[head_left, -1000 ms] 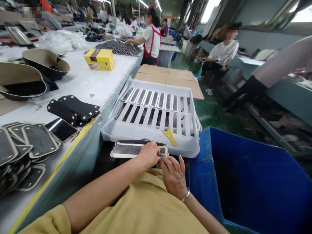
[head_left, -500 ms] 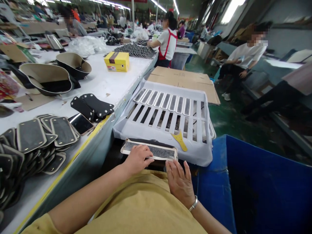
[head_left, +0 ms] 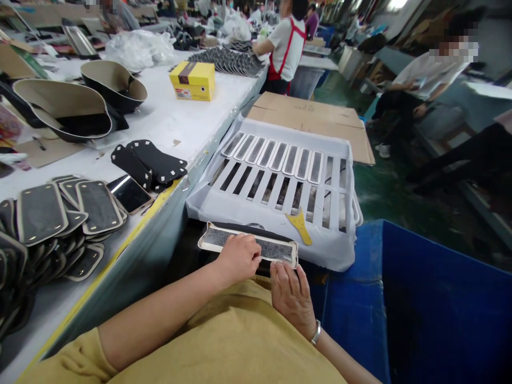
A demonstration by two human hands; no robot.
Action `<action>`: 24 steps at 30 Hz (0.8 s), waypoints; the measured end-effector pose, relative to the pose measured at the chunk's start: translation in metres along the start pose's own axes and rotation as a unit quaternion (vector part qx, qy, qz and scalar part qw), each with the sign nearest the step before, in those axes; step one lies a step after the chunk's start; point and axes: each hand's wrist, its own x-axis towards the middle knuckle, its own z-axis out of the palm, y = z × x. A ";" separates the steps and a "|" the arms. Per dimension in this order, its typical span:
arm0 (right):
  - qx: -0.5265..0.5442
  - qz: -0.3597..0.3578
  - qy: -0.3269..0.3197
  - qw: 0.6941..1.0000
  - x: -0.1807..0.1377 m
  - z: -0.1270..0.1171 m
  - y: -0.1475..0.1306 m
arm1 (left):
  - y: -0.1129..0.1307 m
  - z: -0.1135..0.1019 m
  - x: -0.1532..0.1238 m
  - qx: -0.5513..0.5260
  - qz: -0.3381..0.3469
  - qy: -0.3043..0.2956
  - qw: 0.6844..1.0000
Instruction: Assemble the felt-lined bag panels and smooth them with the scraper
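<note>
A long narrow strip panel (head_left: 208,238) with a grey middle and a pale rim lies crosswise in front of my body. My left hand (head_left: 239,258) is closed on its near side, fingers curled over the grey face. My right hand (head_left: 292,296), with a bangle on the wrist, has its fingertips close together on the near edge by the right end. Its thumb is hidden. Just beyond the panel stands a cloth-covered slotted rack (head_left: 240,210), with a row of similar pale-rimmed strips (head_left: 265,153) across its far part. A yellow forked tool (head_left: 301,226) lies on the rack's near border.
On the left table (head_left: 160,117) are stacked grey panels (head_left: 42,213), a phone (head_left: 130,193), black shaped pieces (head_left: 156,160) and a yellow box (head_left: 192,81). A blue bin (head_left: 354,298) stands at right. Cardboard (head_left: 312,120) lies behind the rack. Co-workers are farther off.
The view has tipped down a little. My left hand has slid rightward along the strip panel, closer to my right hand. My right hand's fingers have drawn together at the edge.
</note>
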 end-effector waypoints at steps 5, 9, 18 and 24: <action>-0.012 -0.027 0.016 0.999 0.005 0.009 -0.006 | 0.004 0.001 0.003 0.024 -0.003 0.012 1.000; -0.005 -0.040 0.000 0.999 0.009 0.014 -0.010 | 0.000 0.001 0.001 0.006 -0.006 0.022 1.000; 0.047 -0.068 -0.024 0.996 0.017 0.020 -0.012 | -0.054 -0.017 -0.030 -0.004 0.077 0.041 0.996; 0.062 -0.076 -0.026 0.995 0.023 0.022 -0.016 | -0.054 -0.016 -0.023 -0.027 0.065 0.037 0.997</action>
